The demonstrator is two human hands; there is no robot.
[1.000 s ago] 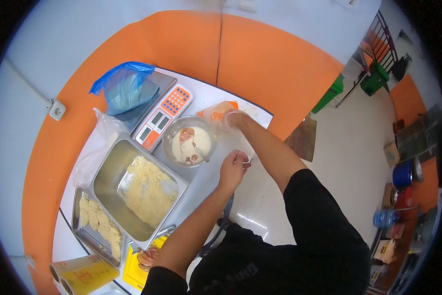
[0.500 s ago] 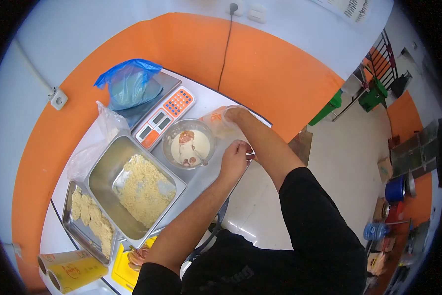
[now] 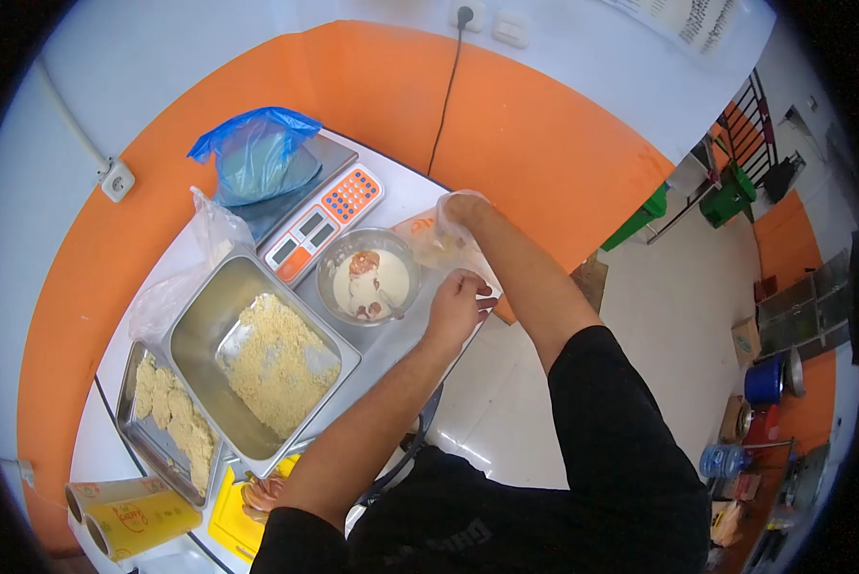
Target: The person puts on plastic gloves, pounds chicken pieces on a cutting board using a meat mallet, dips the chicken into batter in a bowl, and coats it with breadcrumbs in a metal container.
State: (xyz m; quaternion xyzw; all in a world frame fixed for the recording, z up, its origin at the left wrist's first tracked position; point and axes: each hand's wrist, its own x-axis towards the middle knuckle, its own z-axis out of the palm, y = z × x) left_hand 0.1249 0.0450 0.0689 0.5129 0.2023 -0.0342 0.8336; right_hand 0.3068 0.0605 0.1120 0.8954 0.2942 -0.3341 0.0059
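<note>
At the table's right edge, my left hand (image 3: 456, 304) has its fingers curled; what they may hold is too small to make out. Beyond it, my right hand (image 3: 463, 209) is inside a clear plastic bag (image 3: 439, 237) with orange print, its fingers hidden. A steel bowl (image 3: 326, 297) beside the bag holds white batter (image 3: 382, 277) with pieces of raw meat (image 3: 363, 265) in it. Left of my left forearm stands a deep steel pan (image 3: 195, 335) with yellowish crumbs (image 3: 281, 368).
A scale (image 3: 322, 225) bears a blue bag (image 3: 262, 158). A shallow tray (image 3: 143, 426) with coated pieces, two wrap rolls (image 3: 143, 524) and a yellow board (image 3: 229, 517) with raw meat lie at the left and near side. An orange wall (image 3: 516, 124) rises behind.
The view has shifted slightly. My right hand has gone a little deeper into the plastic bag, which now surrounds it more. My left hand stays near the table edge, fingers still curled.
</note>
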